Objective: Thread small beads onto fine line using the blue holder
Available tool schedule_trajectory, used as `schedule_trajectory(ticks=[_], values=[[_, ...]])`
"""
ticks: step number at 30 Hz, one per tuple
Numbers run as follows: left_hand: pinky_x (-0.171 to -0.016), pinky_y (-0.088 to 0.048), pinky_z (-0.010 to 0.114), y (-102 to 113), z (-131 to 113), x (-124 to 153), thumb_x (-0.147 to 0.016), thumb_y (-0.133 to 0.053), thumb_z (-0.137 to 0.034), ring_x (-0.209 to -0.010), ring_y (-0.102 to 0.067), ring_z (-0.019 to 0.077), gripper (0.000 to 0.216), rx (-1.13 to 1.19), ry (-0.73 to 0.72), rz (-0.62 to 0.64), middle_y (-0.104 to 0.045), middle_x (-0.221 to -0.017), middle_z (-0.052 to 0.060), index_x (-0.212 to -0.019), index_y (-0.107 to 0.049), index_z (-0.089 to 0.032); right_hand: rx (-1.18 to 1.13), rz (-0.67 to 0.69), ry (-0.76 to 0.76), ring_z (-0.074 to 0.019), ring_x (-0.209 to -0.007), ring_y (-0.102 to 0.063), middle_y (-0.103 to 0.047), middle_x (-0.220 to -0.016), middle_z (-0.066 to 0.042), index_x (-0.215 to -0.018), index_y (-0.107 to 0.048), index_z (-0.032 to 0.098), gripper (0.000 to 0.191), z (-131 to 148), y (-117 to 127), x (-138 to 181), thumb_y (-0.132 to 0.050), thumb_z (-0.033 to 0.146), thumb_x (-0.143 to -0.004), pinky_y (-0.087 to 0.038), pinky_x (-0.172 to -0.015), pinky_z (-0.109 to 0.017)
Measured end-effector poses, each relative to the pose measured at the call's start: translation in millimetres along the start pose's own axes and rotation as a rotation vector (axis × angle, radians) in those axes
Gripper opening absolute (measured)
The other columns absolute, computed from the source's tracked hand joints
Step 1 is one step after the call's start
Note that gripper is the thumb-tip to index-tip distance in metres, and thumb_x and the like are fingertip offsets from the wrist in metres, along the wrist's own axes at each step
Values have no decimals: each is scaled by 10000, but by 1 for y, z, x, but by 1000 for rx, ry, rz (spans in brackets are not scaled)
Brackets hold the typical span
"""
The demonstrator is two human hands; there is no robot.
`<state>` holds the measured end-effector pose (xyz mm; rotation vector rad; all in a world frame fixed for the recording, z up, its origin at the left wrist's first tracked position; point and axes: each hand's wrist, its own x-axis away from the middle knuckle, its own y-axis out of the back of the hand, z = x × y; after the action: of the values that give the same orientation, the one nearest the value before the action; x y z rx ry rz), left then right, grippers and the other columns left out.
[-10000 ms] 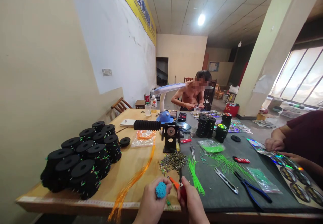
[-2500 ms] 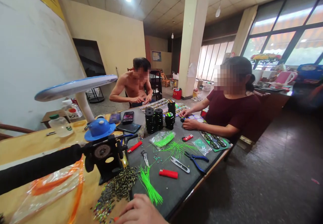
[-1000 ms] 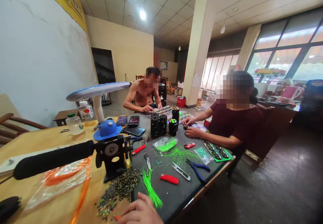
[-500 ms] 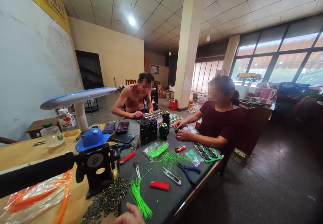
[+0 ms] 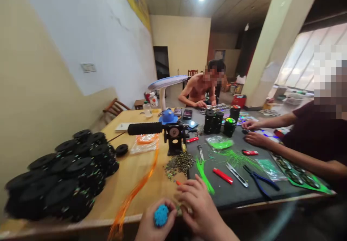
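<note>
My left hand is closed around a blue bundle, whose rough, bumpy end faces up at the table's near edge. Just to its right, my right hand reaches toward it with fingers bent and apart; I make out nothing held there. A small orange tip shows by the right fingers. Beyond that hand lie a heap of small dark metallic pieces and a bunch of bright green strands. Orange strands trail over the near edge to the left.
Black foam spools are piled at left. A black-handled clamp device stands mid-table before a blue-based lamp. On the dark mat lie a red lighter, snips and blue-handled pliers. Two people work at the far and right sides.
My view has swung left, bringing the spool pile into sight. Both my hands now show together, with the blue bundle in the left; before, only part of one hand showed.
</note>
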<state>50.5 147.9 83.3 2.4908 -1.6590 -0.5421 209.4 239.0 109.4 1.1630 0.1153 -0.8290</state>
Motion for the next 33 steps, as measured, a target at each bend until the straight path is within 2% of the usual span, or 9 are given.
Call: schedule_trajectory(ticks=[3, 7, 11, 16, 20, 27, 30, 33], values=[[-569, -501, 206, 6, -8, 2, -790, -642, -501, -596, -614, 156, 341, -3, 2, -47, -659, -633, 10, -683, -644, -177, 35, -55, 17, -242, -1127, -574, -682, -1170, -68, -1140, -598, 258, 341, -4, 8, 4, -577, 184, -807, -330, -1077, -533], [-634, -523, 232, 15, -12, 13, -799, -658, -390, -641, -649, 177, 225, -68, -34, -108, -695, -666, 20, -702, -671, -187, 52, -204, -27, -243, -1037, -633, -713, -1070, -76, -1126, -611, 247, 282, -15, 10, 16, -546, 199, -855, -472, -969, -469], [-647, -524, 235, 26, -8, 25, -831, -627, -301, -654, -656, 173, 156, -162, -91, -38, -704, -695, 25, -726, -664, -192, -11, -262, -49, -227, -991, -648, -717, -1022, -66, -1118, -606, 249, 264, -19, 8, 28, -529, 188, -873, -553, -854, -386], [-648, -527, 228, 33, 5, 40, -849, -595, -240, -679, -667, 173, 109, -243, -98, 43, -709, -736, 46, -784, -667, -190, -64, -256, -62, -229, -950, -656, -717, -978, -72, -1064, -627, 245, 214, -17, 4, 36, -526, 193, -882, -573, -797, -364], [-632, -520, 213, 37, 12, 51, -819, -620, -224, -663, -671, 166, 71, -246, -68, 50, -711, -729, 35, -782, -672, -193, -111, -254, -72, -229, -937, -655, -704, -962, -76, -1057, -627, 242, 207, -17, -1, 42, -520, 192, -888, -576, -781, -356], [-583, -501, 199, 47, 18, 66, -794, -665, -332, -605, -632, 162, 182, -143, 138, -101, -689, -656, 26, -702, -664, -175, -165, -229, -67, -223, -887, -657, -679, -929, -81, -1059, -609, 243, 210, -12, -13, 56, -515, 164, -889, -580, -722, -322], [-557, -498, 196, 52, 25, 71, -777, -680, -374, -578, -616, 161, 227, -120, 174, -180, -673, -622, 25, -678, -670, -170, -154, -198, 12, -211, -845, -662, -689, -906, -67, -1087, -590, 249, 253, -10, -19, 54, -511, 141, -873, -583, -691, -300], [-543, -496, 193, 57, 31, 69, -765, -691, -405, -557, -606, 158, 261, -122, 146, -299, -664, -602, 23, -659, -672, -167, -104, -155, 162, -201, -817, -659, -706, -917, -52, -1125, -576, 257, 319, -8, -26, 37, -528, 111, -845, -583, -697, -299]])
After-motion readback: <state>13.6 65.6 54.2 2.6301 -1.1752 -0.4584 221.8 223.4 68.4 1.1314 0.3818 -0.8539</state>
